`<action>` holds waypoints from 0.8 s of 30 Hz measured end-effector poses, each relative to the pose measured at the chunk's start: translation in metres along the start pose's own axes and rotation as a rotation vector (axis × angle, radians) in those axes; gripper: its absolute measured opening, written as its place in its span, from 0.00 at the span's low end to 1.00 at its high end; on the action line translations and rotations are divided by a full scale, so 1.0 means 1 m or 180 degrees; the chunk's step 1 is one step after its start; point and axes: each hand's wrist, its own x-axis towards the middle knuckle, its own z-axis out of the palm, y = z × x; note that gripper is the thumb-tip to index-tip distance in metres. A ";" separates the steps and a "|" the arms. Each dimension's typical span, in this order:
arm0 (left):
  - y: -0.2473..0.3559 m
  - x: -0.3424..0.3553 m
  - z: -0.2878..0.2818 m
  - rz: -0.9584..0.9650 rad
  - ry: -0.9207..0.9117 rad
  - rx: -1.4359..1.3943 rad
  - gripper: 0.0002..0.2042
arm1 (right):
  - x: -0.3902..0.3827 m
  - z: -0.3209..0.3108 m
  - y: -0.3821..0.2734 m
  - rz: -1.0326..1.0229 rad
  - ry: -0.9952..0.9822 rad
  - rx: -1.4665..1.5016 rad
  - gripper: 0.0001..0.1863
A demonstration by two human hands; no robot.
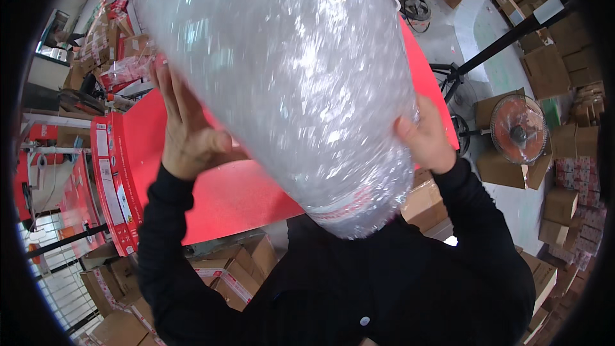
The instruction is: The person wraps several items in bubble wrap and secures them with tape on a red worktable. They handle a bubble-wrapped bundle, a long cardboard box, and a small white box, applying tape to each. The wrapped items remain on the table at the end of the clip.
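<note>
Plastic bundle [288, 77]: because it is so bulky in the head view, it seems to need a hand at each side; it is held up aslant over the red surface [234, 208], its wide end running past the top of the view and its narrower end reaching over the near edge, in front of the dark garment [416, 275]. Whether it touches the surface or the garment is hidden, and glare and blur mask what is inside.
Left hand [189, 134]: opened wide, fingers [168, 86] stretched along the bundle's left side and thumb apart, so it seems to steady rather than pinch – a flat spread suits a broad, rounded load.
Right hand [430, 141]: closed about the bundle's right side, thumb over the near face, the other fingers out of sight behind; it appears to have hold there, likely to stop slipping – how tightly, I cannot tell.
Red carton [114, 179]: upright along the surface's left edge, well apart from the bundle, perhaps to leave the middle for bulky things.
Cardboard boxes [240, 269]: below the near edge, probably put low to save room above.
Fan [519, 129]: on a stand beyond the right edge, presumably to cool this spot.
</note>
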 end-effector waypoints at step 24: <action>0.240 -0.139 0.163 -0.4491 0.0625 -0.2952 0.57 | 0.007 0.102 0.157 0.0261 -0.0130 0.1588 0.47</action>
